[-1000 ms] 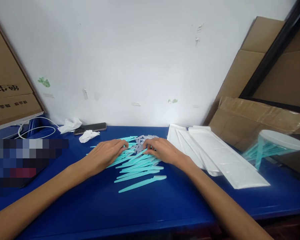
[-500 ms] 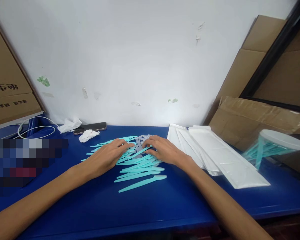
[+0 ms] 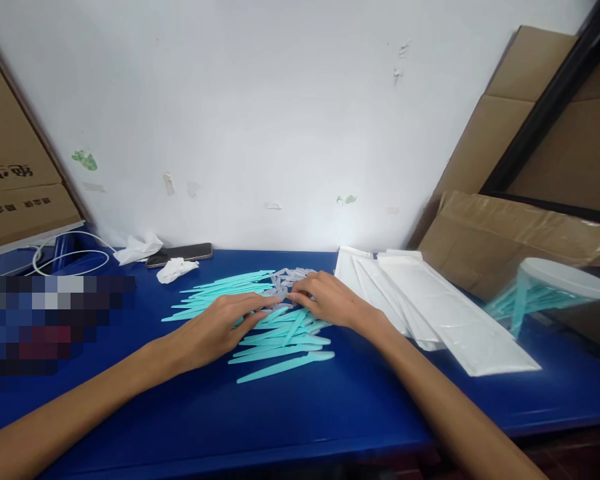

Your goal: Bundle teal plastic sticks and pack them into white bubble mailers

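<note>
My left hand [image 3: 225, 323] reaches over a spread of turquoise eyebrow razors [image 3: 280, 350], its fingers stretched out and its thumb apart from them. Close to its fingertips, my right hand [image 3: 327, 298] is closed in a pinch above the right part of the spread. Whatever is between the right fingertips is too small to make out. Small translucent grey blade caps [image 3: 280, 280] lie heaped just beyond the fingertips. More turquoise razors [image 3: 215, 290] lie in a row behind my left hand, partly hidden by it. One razor [image 3: 286, 367] rests separately nearest me.
White padded packets [image 3: 430, 300] overlap at the right. Beyond them stands a white-rimmed container [image 3: 567, 279] with turquoise razors. A phone [image 3: 180, 255], crumpled tissues [image 3: 177, 269] and a white cable [image 3: 73, 253] lie at the back left. Cardboard [image 3: 520, 233] leans at the right.
The razor that was between my hands now lies on the near pile. My left hand has come slightly nearer me, its fingers extended towards the right hand. The right hand has barely moved.
</note>
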`<state>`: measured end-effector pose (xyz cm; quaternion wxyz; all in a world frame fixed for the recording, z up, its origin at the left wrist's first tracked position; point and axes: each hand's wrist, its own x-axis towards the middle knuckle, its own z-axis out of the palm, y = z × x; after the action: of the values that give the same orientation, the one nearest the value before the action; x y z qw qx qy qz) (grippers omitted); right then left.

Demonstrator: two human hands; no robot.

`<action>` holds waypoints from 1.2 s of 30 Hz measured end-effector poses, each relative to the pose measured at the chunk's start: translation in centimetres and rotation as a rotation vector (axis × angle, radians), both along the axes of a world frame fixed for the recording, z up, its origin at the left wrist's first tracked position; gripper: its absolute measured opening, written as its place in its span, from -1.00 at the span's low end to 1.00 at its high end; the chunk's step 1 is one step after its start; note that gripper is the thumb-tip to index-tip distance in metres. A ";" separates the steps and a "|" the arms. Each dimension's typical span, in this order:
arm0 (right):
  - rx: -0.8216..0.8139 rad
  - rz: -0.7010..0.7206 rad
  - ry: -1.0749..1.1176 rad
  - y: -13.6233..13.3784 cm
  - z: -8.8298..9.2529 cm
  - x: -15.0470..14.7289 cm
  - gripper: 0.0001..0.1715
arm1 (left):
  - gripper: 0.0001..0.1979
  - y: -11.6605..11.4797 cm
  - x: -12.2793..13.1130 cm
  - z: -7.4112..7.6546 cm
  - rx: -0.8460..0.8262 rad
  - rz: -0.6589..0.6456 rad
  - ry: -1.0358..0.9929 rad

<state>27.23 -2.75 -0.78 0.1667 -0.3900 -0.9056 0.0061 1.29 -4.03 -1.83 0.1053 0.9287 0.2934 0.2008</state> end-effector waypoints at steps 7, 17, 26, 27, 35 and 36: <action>-0.025 0.021 -0.006 0.3 -0.7 -0.3 -0.73 | -0.72 1.0 -0.9 0.5 0.156 0.085 0.171; 0.164 -0.012 -0.203 0.6 -1.4 -1.4 -0.84 | -0.76 0.2 -0.7 0.7 0.209 0.181 0.401; 0.295 0.001 -0.482 -0.3 -0.3 -2.1 -0.83 | -0.71 -0.1 -0.3 1.1 0.219 0.234 0.339; 0.294 -0.002 -0.479 -0.4 -0.3 -2.2 -0.83 | -0.69 -0.1 -0.3 1.1 0.225 0.251 0.329; 0.291 -0.099 -0.315 -0.1 -0.1 -1.0 -0.82 | -0.62 1.1 -0.6 0.0 0.202 0.317 0.194; 0.292 -0.103 -0.301 -0.1 0.0 -0.8 -0.81 | -0.62 1.2 -0.7 0.0 0.186 0.327 0.185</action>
<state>26.39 -2.87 -0.81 0.0844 -0.4040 -0.8904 -0.1919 0.63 -2.82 -1.84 -0.0420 0.8890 0.4287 0.1553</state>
